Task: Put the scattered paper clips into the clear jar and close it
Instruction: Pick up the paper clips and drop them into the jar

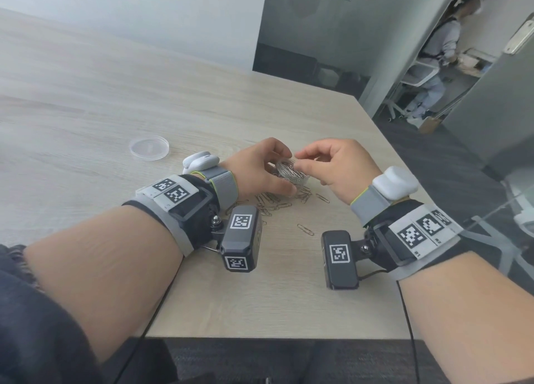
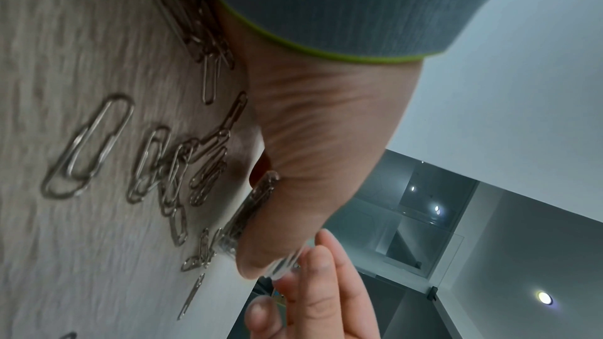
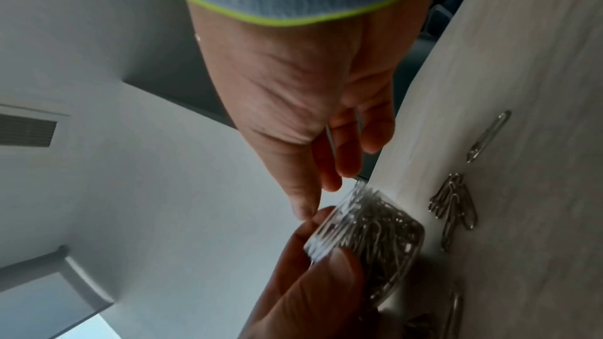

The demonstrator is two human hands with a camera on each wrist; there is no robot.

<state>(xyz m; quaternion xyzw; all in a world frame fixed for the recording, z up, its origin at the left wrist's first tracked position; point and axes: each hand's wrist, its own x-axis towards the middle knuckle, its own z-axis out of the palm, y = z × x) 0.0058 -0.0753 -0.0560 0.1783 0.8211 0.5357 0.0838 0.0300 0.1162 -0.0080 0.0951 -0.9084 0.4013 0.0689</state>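
Left hand (image 1: 260, 169) grips jar (image 1: 290, 173) on table (image 1: 115, 109), steadying it. Right hand (image 1: 335, 166) pinched over its mouth, clip unclear. Loose clips (image 1: 271, 203) beside; lid (image 1: 149, 147) parked apart, jar open.

Both wrists: grey green-edged straps (image 1: 221, 181), white pods (image 1: 394, 181), black marker-tagged cameras (image 1: 239, 239), dark sleeve (image 1: 34, 311).

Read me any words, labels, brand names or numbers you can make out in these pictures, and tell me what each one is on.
No text can be read in any view.
Black-and-white square code tags on the left wrist band: patterns only, no letters.
The same kind of tags on the right wrist band: tiny marks beside them, too small to read.
Clear jar, paper clips and clear lid: no label or brand visible.
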